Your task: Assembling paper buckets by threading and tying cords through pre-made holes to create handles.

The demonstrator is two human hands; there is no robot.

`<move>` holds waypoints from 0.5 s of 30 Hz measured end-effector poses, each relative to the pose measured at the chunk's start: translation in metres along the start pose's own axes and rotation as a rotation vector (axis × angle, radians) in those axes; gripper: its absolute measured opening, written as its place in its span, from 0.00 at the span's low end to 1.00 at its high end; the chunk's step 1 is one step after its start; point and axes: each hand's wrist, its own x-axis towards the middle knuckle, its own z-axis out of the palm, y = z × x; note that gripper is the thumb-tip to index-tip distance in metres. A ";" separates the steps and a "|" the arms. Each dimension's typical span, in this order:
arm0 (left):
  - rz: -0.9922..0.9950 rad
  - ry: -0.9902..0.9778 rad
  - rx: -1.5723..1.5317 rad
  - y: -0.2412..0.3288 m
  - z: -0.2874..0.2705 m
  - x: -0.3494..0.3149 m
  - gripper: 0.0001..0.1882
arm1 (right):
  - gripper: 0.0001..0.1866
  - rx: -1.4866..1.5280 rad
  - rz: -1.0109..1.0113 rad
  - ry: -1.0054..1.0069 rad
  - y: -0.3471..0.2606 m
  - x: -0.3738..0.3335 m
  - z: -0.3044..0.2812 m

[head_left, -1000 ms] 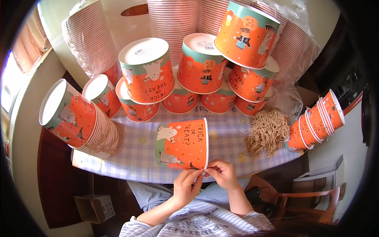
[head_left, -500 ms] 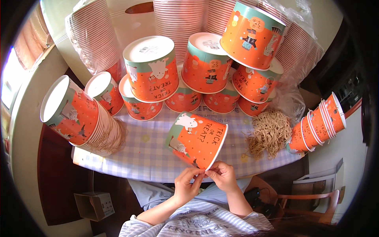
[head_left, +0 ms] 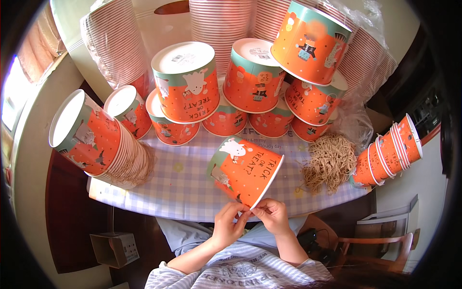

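Note:
An orange and green paper bucket (head_left: 243, 168) with a ghost print lies tilted on its side at the table's near edge, its white rim turned to the right. At the lowest part of that rim, my left hand (head_left: 230, 225) pinches with thumb and forefinger. Right beside it my right hand (head_left: 272, 216) is closed on the same spot, the fingertips of both hands nearly touching. Whatever small thing may be between the fingertips cannot be made out. To the right of the bucket lies a tangled heap of tan paper cords (head_left: 330, 161).
Upside-down buckets (head_left: 185, 89) are piled in tiers across the back, with tall nested stacks (head_left: 115, 45) in clear plastic behind. A nested stack (head_left: 103, 139) leans at the left, another (head_left: 389, 153) at the right. A checked cloth (head_left: 168, 192) covers the table; a cardboard box (head_left: 114, 250) stands below.
The bucket has shifted slightly to the right and tilted a little more. Both hands stay pinched at its near rim, almost in the same place.

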 end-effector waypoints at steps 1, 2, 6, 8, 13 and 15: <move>-0.023 -0.021 -0.006 0.000 0.000 0.000 0.07 | 0.05 -0.021 -0.016 0.006 0.001 0.000 0.000; -0.023 -0.020 -0.005 0.000 -0.001 0.001 0.07 | 0.05 -0.042 -0.031 0.011 0.002 0.000 0.000; -0.077 -0.047 -0.003 -0.004 -0.003 0.001 0.07 | 0.06 -0.060 -0.027 0.014 0.004 0.000 0.000; -0.101 -0.067 0.001 -0.004 -0.006 0.003 0.07 | 0.06 -0.207 -0.057 0.026 0.008 0.000 -0.002; -0.017 -0.192 0.164 -0.001 -0.021 0.013 0.09 | 0.06 -0.396 -0.067 0.091 0.004 -0.001 -0.005; 0.127 -0.135 0.256 0.002 -0.029 0.027 0.11 | 0.06 -0.383 -0.040 0.099 0.006 -0.001 -0.005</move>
